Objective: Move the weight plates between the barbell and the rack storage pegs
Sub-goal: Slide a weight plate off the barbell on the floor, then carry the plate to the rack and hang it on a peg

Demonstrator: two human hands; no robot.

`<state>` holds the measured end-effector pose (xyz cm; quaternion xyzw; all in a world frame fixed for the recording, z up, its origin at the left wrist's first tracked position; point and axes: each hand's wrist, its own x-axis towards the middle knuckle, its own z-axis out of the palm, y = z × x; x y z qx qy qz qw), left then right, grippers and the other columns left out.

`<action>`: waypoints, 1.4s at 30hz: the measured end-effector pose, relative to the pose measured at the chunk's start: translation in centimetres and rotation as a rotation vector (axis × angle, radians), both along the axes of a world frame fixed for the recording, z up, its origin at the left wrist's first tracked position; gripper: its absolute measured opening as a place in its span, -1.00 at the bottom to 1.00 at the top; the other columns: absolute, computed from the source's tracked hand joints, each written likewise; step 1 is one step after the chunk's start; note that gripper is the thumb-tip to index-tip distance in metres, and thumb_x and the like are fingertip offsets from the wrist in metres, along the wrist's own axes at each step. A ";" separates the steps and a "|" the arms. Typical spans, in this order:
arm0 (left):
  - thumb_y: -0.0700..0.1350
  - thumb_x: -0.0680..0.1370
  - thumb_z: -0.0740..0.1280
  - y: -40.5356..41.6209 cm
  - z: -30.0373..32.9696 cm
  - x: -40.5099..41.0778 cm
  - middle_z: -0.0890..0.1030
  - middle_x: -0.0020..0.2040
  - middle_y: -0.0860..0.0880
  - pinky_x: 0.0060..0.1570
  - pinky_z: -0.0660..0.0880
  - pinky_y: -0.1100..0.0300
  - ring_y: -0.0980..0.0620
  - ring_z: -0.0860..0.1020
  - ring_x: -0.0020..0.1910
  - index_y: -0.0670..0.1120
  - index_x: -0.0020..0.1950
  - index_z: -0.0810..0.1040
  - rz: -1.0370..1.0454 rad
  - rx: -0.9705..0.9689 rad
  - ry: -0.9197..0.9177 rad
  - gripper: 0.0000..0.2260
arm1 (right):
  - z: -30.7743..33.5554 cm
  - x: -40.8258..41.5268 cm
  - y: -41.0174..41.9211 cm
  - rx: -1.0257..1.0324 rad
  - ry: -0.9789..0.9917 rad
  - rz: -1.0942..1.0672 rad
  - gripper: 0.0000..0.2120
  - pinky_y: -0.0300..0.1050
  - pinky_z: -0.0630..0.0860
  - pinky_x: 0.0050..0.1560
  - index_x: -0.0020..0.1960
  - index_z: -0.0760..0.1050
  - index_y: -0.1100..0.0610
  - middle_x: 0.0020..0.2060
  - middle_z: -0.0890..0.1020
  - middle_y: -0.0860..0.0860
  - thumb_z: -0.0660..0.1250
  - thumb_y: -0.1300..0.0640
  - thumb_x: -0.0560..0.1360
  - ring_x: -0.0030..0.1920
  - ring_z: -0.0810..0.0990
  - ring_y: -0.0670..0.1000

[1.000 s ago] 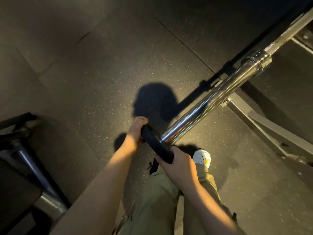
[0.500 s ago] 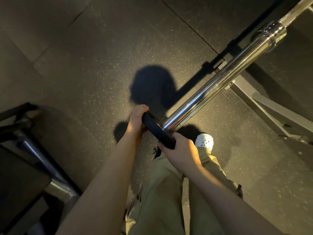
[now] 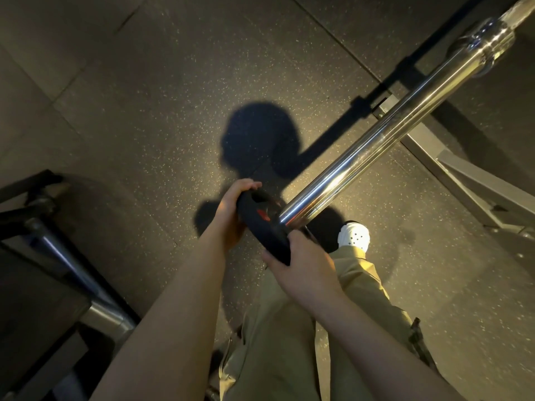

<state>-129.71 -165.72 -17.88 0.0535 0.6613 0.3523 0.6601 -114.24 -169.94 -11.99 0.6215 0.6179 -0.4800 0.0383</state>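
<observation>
A black weight plate [image 3: 262, 227] sits at the near end of the chrome barbell sleeve [image 3: 370, 151], seen almost edge-on, with the tip of the sleeve at its centre hole. Whether the sleeve passes fully through the hole cannot be told. A grip cutout shows in the upper part of the plate, and a small red marking lies on its face beside the sleeve; it is too blurred to read, and no other writing or brand shows anywhere.

Both hands are clamped on the plate, on opposite sides of its rim. The left hand [image 3: 233, 211] curls over the upper-left edge, fingers wrapped round the rim above the cutout. The right hand [image 3: 301, 263] grips the lower-right edge, its fingers hidden behind the plate. The 2 hands are apart, with the plate and the sleeve tip between them.

The sleeve runs up and to the right to a thicker chrome collar [image 3: 486, 43], and the thinner bar shaft [image 3: 521, 10] goes on to the corner. Below it, grey metal rack beams [image 3: 474, 180] lie on the dark speckled rubber floor [image 3: 144, 111], where the shadow of the plate and the bar falls.

The person's olive trousers [image 3: 289, 342] fill the lower middle, with 1 white perforated shoe [image 3: 354, 237] just under the sleeve tip. At the left edge stands a dark metal frame [image 3: 58, 256] with a tube ending in a silver cap.
</observation>
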 end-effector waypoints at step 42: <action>0.49 0.39 0.17 -19.3 18.7 57.8 0.65 0.12 0.06 0.18 0.43 0.12 0.08 0.59 0.10 -0.03 0.15 0.64 -1.156 0.137 -0.092 -0.31 | 20.8 50.0 -31.4 0.111 0.405 -1.712 -0.38 -0.07 0.31 -0.03 -0.52 0.32 0.18 -0.56 0.35 0.15 0.32 -0.36 0.28 -0.49 0.40 0.04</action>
